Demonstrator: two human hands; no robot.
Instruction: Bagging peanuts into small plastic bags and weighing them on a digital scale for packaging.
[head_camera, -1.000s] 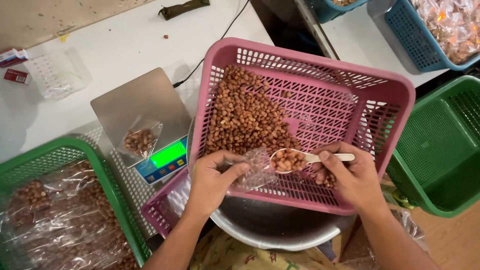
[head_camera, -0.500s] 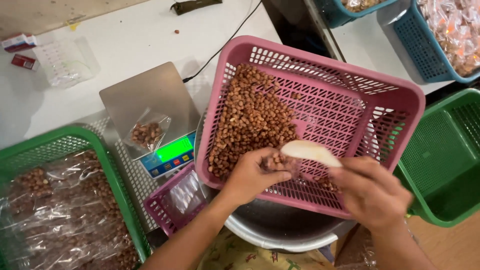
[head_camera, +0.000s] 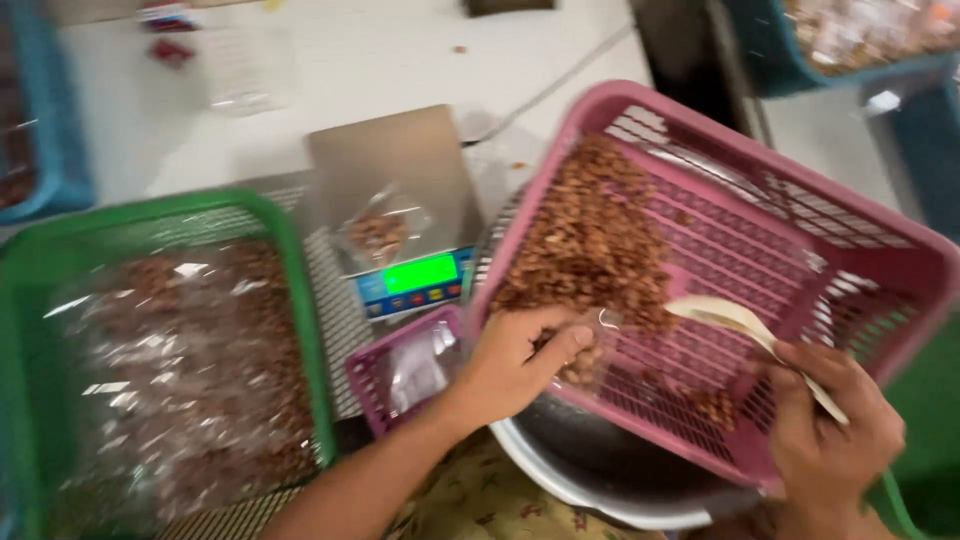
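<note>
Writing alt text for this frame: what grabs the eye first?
The big pink basket at right, tilted and holding a heap of brown nuts, dominates. At its near edge the left hand pinches a small clear bag of nuts, while the right hand holds a pale spoon. Left of it, a scale with a glowing green display carries another small filled bag.

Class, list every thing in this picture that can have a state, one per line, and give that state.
Pink basket: tilted, partly filled with nuts.
Scale: switched on, display lit green, a small filled bag on its plate.
Small bag: pinched in the left hand, partly filled.
Spoon: held by the right hand, looks empty.
Green basket: loaded with filled bags.
Metal bowl: contents hidden under the basket.
</note>
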